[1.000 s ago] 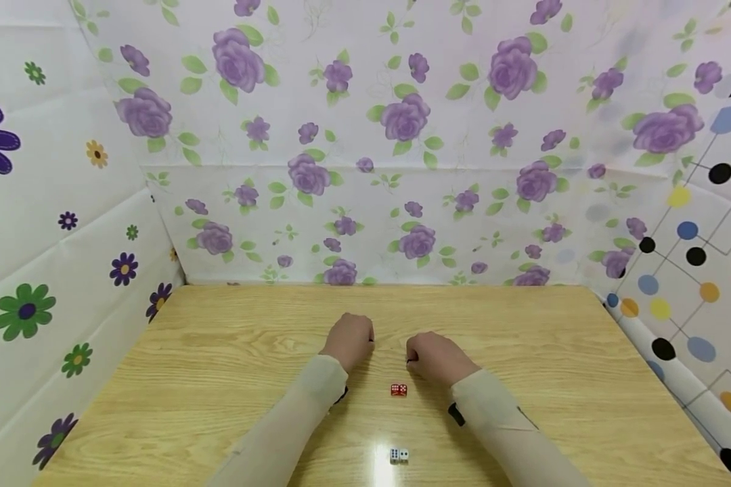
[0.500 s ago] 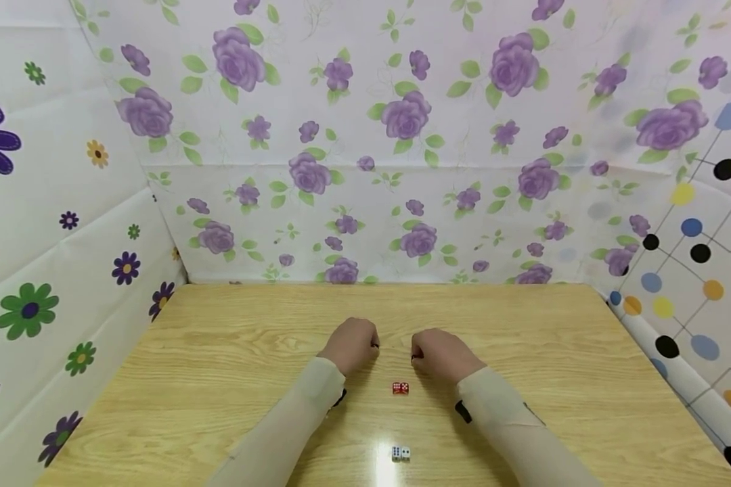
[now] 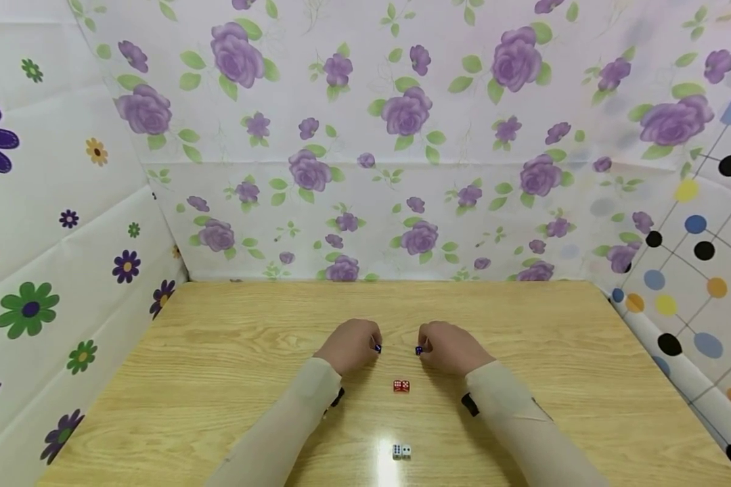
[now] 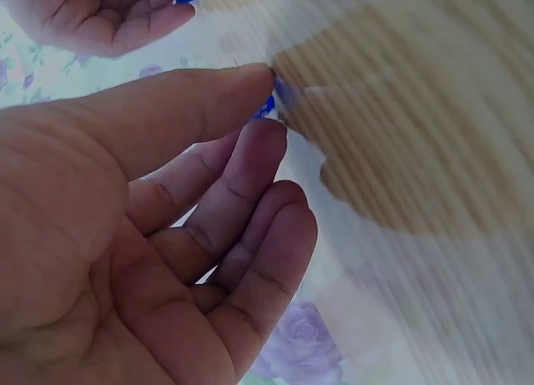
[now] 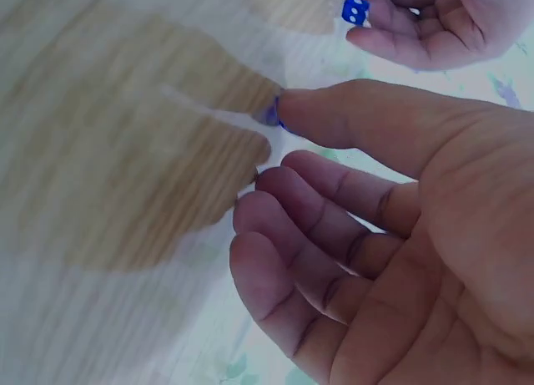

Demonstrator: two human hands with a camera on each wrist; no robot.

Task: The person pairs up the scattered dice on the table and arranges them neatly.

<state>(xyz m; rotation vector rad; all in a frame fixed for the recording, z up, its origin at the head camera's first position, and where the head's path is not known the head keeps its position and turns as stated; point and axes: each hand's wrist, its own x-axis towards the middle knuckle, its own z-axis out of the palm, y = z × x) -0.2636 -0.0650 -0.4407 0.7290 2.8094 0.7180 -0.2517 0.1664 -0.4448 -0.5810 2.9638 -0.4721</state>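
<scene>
In the head view my left hand (image 3: pixel 350 345) pinches a small blue die (image 3: pixel 378 348) between thumb and fingers, low over the wooden table. Facing it, my right hand (image 3: pixel 453 346) holds another blue die (image 3: pixel 418 350) at its fingertips, a short gap apart from the first. Seen from the left wrist, the thumb covers much of the left die (image 4: pixel 265 108). The right wrist view shows only a sliver of the right die beside the thumb (image 5: pixel 334 118). Nearer the body, two red dice (image 3: pixel 401 386) sit side by side between the forearms.
Two white dice (image 3: pixel 401 451) stand side by side near the front of the wooden table (image 3: pixel 219 358). Flowered cloth (image 3: pixel 365 203) hangs behind the back edge, with patterned cloth at the left and right sides.
The right hand has moved slightly right, widening the gap between the hands. The blue dice, hidden or barely visible before, now show at the fingertips. The red and white dice stay put.
</scene>
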